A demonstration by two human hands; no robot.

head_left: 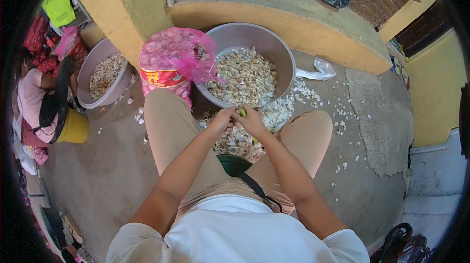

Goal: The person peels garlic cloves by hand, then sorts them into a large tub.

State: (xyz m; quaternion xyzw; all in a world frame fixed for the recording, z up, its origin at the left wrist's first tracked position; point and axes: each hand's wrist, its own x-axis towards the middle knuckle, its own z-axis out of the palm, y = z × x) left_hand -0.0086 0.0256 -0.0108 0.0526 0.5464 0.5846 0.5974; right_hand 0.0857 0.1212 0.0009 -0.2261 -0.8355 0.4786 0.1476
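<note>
My left hand (223,120) and my right hand (251,122) meet between my knees, just in front of the near rim of a large grey basin (286,67). In my right hand is a small yellow-green tool (242,112); its blade or tip, if any, is hidden. The fingers of my left hand are closed against it, and what they pinch is too small to make out. Many garlic cloves (245,77) fill the bottom of the basin. Below my hands lies a heap of papery garlic skins (235,144).
A pink mesh bag of garlic bulbs (164,55) stands left of the basin. Loose skins (306,94) litter the floor to the right. At far left, a person (36,94) sits near another basin (110,94) of garlic and a yellow bucket (76,126). A low ledge (293,20) runs behind.
</note>
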